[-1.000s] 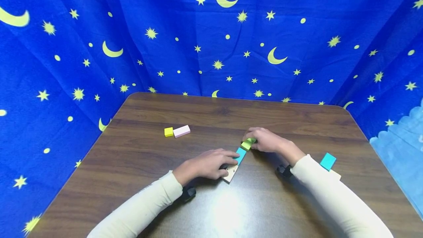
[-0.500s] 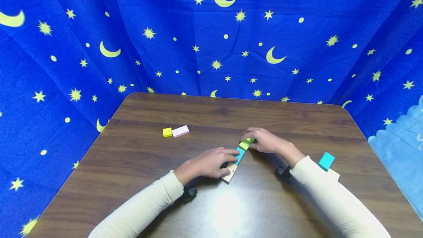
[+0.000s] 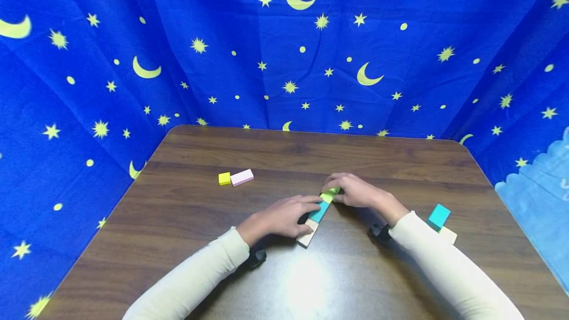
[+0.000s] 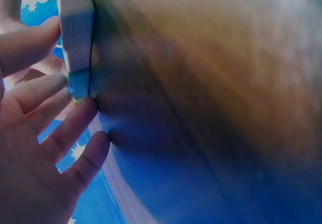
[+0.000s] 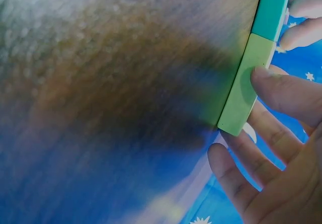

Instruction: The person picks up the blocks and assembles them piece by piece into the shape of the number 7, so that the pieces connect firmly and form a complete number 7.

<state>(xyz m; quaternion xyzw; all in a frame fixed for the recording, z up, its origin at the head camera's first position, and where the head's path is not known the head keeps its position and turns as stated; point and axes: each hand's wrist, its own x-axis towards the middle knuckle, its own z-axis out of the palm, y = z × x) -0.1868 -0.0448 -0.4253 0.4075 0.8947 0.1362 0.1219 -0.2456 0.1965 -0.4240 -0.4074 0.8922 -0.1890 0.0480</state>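
Observation:
A light wooden block [image 3: 306, 239], a teal block [image 3: 319, 212] and a lime-green block [image 3: 328, 195] form one slanting row on the table. My right hand [image 3: 353, 190] pinches the green block at the far end; the right wrist view has its thumb on the block's long side [image 5: 244, 88] and fingers behind it. From the left, my left hand [image 3: 286, 216] touches the row with nearly straight fingers. Its thumb meets the wooden block and its fingertips reach the teal one. In the left wrist view the wooden block's side [image 4: 78, 27] shows beside the left thumb.
Toward the back left lie a yellow block [image 3: 224, 179] and a pink block [image 3: 242, 178], end to end. Beside the right forearm, a turquoise block [image 3: 439, 217] sits by a cream block [image 3: 448, 235], partly behind the sleeve. A blue star-and-moon curtain [image 3: 249, 23] hangs behind the brown table [image 3: 355, 270].
The green block now lies in line against the teal one, its slight angle gone. Both hands stay nearly in place; the view has shifted a little.

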